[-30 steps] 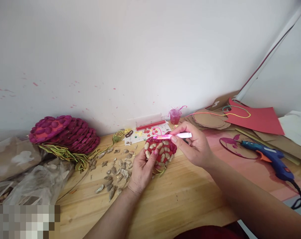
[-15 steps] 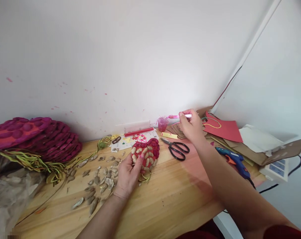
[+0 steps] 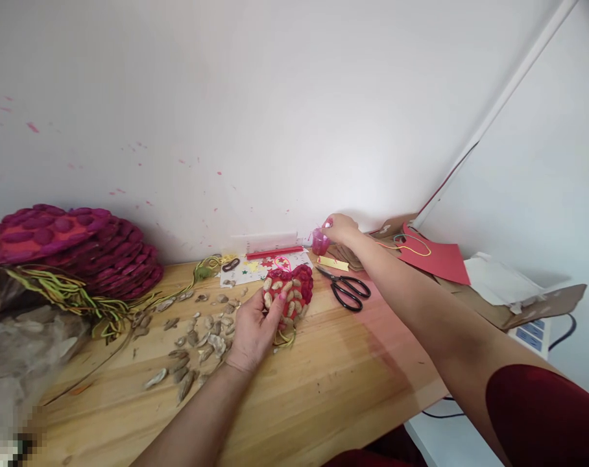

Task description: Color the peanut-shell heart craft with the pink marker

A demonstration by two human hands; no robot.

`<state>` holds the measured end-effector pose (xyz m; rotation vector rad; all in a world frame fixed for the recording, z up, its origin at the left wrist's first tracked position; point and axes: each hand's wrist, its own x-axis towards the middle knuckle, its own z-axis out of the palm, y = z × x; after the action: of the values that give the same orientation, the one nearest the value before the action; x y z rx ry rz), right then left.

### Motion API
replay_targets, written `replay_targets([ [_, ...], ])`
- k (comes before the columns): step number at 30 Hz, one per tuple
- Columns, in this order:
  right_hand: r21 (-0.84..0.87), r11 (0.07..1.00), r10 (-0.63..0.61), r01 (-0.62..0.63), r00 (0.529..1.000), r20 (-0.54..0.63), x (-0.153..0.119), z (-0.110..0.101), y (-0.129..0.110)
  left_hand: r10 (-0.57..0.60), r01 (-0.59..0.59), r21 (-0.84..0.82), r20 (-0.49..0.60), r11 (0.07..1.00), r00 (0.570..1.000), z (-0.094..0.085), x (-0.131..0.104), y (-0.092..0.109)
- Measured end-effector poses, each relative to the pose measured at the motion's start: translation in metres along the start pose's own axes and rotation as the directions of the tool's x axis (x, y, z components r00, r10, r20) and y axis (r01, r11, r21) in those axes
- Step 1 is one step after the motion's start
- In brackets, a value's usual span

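Loose tan peanut shells [image 3: 207,346] lying scattered on pale wooden surface [image 3: 299,402]. Left hand [image 3: 254,327] holding red, peanut-studded, heart-shaped piece [image 3: 294,299] over surface; grip pinching its left edge between thumb and fingers. Metal scissors with black looped handles [image 3: 339,280] lying to its right. Right hand [image 3: 342,228] hovering at translucent pink plastic cup [image 3: 318,244]; grip pinching slim white-handled brush [image 3: 328,224], mostly hidden.
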<state>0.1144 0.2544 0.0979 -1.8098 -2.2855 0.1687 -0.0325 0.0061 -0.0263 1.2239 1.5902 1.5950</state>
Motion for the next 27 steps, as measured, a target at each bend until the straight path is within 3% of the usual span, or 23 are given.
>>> replay_targets([
  [27,-0.160,0.983,-0.086,0.086,0.996,0.009,-0.009,0.010,-0.006,0.043,-0.044,0.072,0.017,0.996,0.999,-0.001,0.001,0.002],
])
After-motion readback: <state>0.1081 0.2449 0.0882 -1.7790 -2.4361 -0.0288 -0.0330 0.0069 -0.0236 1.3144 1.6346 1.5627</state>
